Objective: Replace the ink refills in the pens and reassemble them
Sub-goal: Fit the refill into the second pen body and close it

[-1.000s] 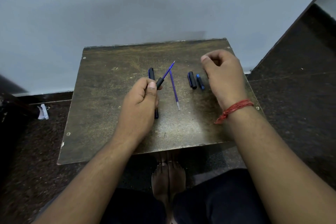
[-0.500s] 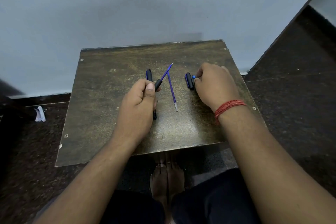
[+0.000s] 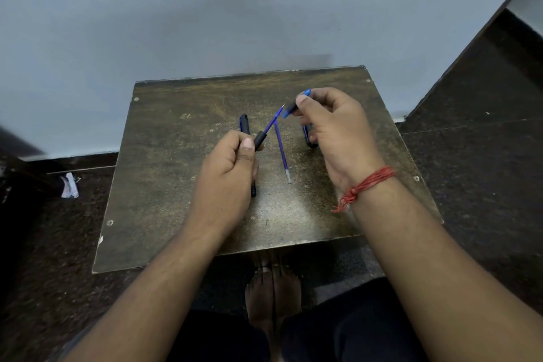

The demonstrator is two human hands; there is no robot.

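My left hand (image 3: 226, 179) grips a black pen barrel (image 3: 259, 139) with a blue refill (image 3: 273, 120) sticking out of it, pointing up and right. My right hand (image 3: 332, 129) holds a small blue-and-black pen tip piece (image 3: 291, 109) just beside the refill's point, raised off the table. A loose blue refill (image 3: 282, 153) lies on the brown table (image 3: 176, 173) between my hands. A black pen (image 3: 244, 125) lies behind my left hand, mostly hidden. Another black pen part (image 3: 308, 138) lies under my right hand.
The small table stands against a pale wall on a dark floor. Crumpled paper (image 3: 70, 185) lies on the floor at the left. My bare feet (image 3: 273, 288) show below the table's front edge.
My right hand came down on the small blue piece beside the black part, picked it up, and lifted it toward the refill's point. My left hand has kept its hold.
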